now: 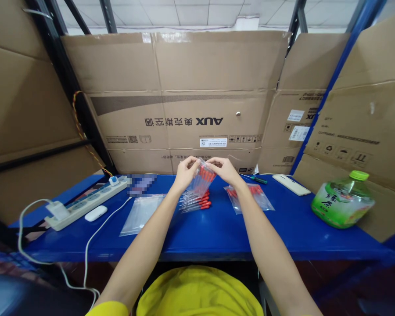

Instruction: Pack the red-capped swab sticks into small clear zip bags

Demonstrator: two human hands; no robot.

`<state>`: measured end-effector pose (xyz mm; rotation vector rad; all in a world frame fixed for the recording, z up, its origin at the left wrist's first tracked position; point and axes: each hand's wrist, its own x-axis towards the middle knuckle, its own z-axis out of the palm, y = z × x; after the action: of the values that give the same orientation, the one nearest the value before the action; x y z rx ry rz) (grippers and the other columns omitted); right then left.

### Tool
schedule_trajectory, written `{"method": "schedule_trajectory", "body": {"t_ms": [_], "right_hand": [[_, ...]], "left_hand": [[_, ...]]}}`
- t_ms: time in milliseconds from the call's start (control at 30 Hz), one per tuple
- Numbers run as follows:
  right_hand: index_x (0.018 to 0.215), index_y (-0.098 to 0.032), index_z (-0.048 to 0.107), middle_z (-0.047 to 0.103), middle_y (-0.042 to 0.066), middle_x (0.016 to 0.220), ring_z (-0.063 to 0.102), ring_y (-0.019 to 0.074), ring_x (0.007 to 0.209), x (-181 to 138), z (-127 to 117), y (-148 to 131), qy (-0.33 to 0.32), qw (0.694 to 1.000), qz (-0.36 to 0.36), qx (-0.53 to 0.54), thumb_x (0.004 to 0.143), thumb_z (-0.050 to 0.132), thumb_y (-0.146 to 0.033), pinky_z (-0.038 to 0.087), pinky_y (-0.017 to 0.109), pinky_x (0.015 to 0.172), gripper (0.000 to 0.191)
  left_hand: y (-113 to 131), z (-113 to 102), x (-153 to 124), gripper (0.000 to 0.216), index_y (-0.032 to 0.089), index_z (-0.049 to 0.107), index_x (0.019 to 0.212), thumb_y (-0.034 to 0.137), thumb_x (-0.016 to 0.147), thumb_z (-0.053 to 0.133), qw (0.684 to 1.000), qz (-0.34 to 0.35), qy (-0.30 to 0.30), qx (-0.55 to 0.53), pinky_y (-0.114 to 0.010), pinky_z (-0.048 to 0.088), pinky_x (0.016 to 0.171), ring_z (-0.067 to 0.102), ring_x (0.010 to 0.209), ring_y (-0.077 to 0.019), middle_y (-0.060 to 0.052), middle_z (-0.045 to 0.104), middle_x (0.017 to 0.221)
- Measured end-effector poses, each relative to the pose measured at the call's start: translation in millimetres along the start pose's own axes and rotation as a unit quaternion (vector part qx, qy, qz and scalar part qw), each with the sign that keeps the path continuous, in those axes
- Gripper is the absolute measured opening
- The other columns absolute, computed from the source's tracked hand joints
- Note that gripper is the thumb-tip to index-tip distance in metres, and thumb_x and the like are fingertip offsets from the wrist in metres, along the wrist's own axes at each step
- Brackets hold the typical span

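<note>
Left hand (pixel 185 172) and right hand (pixel 224 169), frame centre: fingertips pinched on top of clear bag (pixel 202 181) holding red-handled tools. Loose red-handled pile (pixel 195 203) just below; second filled bag (pixel 262 201) right of it. Blue table (pixel 204 241). Bottle (pixel 342 202), far right, marked 茶. Cardboard wall (pixel 200 66) behind, printed "AUX". Ceiling tiles (pixel 192 15) at top.

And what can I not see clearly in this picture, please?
- Held bag, head view: contents overlap, hiding their number.
- Right bag, head view: right forearm covers part.
- Pixelated item, head view: blocks hide what it is.
- Middle label, head view: print too small to read.
</note>
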<state>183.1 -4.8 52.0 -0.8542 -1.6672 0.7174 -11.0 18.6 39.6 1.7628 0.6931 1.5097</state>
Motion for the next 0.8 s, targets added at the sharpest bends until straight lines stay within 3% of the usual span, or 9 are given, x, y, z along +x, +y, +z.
{"method": "schedule_trajectory", "body": {"t_ms": [333, 533, 800], "right_hand": [[0.079, -0.018, 0.071, 0.07, 0.002, 0.067, 0.059, 0.0152, 0.057, -2.1, 0.2, -1.3, 0.014, 1.0, 0.006, 0.006, 0.077, 0.081, -0.062, 0.05, 0.028, 0.055, 0.045], [0.078, -0.019, 0.07, 0.07, 0.002, 0.068, 0.06, 0.0155, 0.059, -1.7, 1.8, -2.3, 0.011, 1.0, 0.013, 0.016, 0.076, 0.081, -0.064, 0.051, 0.029, 0.057, 0.046], [0.076, -0.018, 0.069, 0.061, -0.002, 0.062, 0.05, 0.0116, 0.055, -2.3, -0.3, -7.8, 0.002, 0.999, 0.022, 0.025, 0.073, 0.084, -0.064, 0.042, 0.026, 0.054, 0.048]], "left_hand": [[1.1, 6.9, -1.1, 0.039, 0.02, 0.068, 0.085, 0.057, 0.087, 0.077, 0.998, -0.025, -0.04, -0.033, -0.025, 0.041, 0.05, 0.05, 0.05, -0.0118, 0.002, 0.059, 0.061], [0.9, 8.1, -1.7, 0.039, 0.02, 0.067, 0.085, 0.057, 0.087, 0.077, 0.998, -0.007, -0.044, -0.034, -0.024, 0.04, 0.051, 0.049, 0.051, -0.0109, 0.002, 0.06, 0.064], [5.6, 13.8, -5.3, 0.039, 0.02, 0.066, 0.085, 0.057, 0.088, 0.077, 0.998, 0.005, -0.055, -0.015, -0.025, 0.039, 0.049, 0.047, 0.049, -0.011, 0.003, 0.057, 0.063]]}}
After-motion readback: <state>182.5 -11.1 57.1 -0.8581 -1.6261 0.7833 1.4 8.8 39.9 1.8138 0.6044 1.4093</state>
